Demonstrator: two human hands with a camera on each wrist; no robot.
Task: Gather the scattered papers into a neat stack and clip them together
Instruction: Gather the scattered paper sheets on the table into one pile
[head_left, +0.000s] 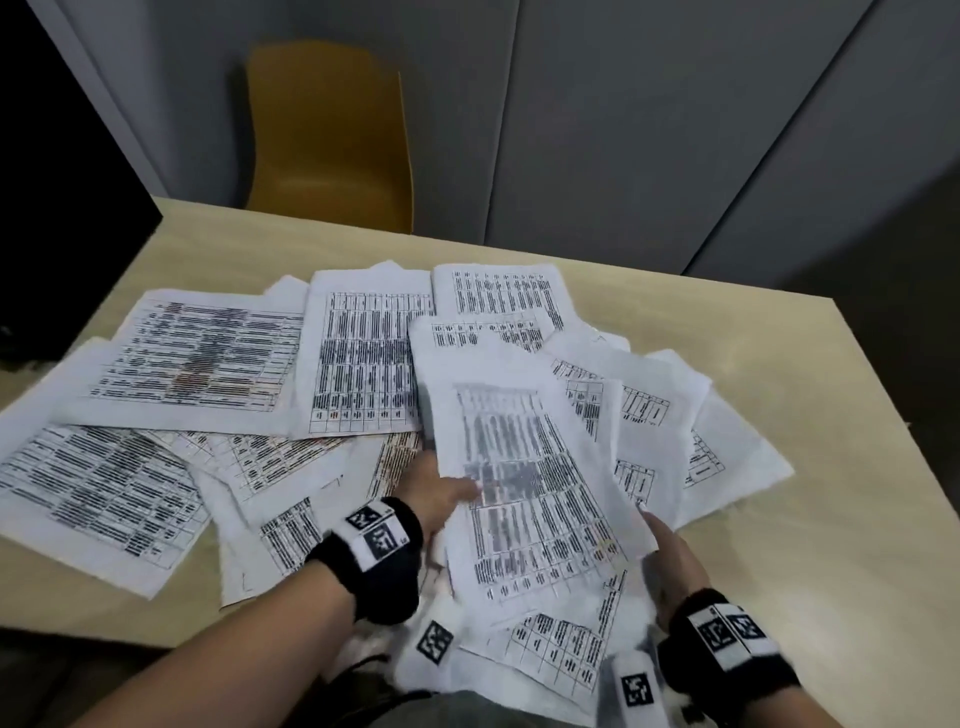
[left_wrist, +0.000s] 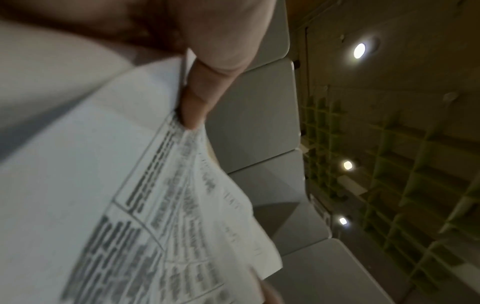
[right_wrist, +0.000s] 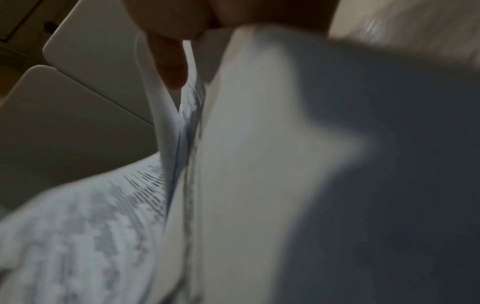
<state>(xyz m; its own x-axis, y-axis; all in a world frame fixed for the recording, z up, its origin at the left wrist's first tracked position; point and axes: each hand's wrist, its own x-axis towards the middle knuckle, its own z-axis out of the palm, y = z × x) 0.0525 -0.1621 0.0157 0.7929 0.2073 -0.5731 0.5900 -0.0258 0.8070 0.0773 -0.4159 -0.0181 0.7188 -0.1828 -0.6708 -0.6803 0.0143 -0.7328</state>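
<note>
Table (head_left: 779, 364) strewn with papers (head_left: 358, 358) | left hand (head_left: 441, 493), right hand (head_left: 670, 561) each pinch sheets (head_left: 530, 493)

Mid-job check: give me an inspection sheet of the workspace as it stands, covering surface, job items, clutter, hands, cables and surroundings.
Surface: light wooden table, bare at the far right.
Job's things: scattered papers overlap loosely across the table, not yet stacked; a held bundle is lifted near the front edge. No clip seen.
Clutter: nothing seen.
Hands: left hand grips the bundle's left edge, thumb on top; right hand holds its right edge, finger between sheets.
Cables: nothing clearly seen.
Surroundings: yellow chair behind the table; grey wall panels.
</note>
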